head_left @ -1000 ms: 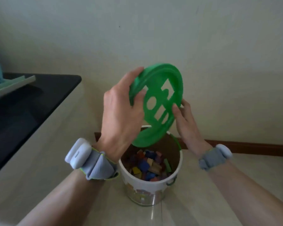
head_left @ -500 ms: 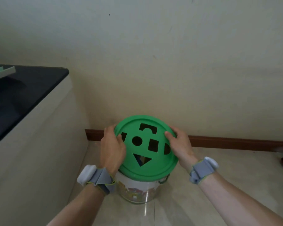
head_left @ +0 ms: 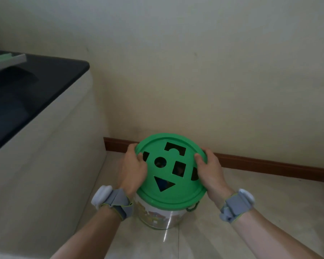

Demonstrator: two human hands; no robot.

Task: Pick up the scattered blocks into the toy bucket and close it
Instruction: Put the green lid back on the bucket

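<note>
Since 1 s ago, green lid has dropped flat onto toy bucket by the wall. L hand & R hand each grip its rim w/ curled fingers. Lid looks light, stiff plastic; best held at opposite edges.

A plain cream wall fills the far side of the scene. Along its foot runs a dark reddish-brown skirting board, meeting a glossy pale tiled floor. On the left stands a cream cabinet with a black top. A flat, pale board with a green upper face lies on that top at the far left edge.
</note>
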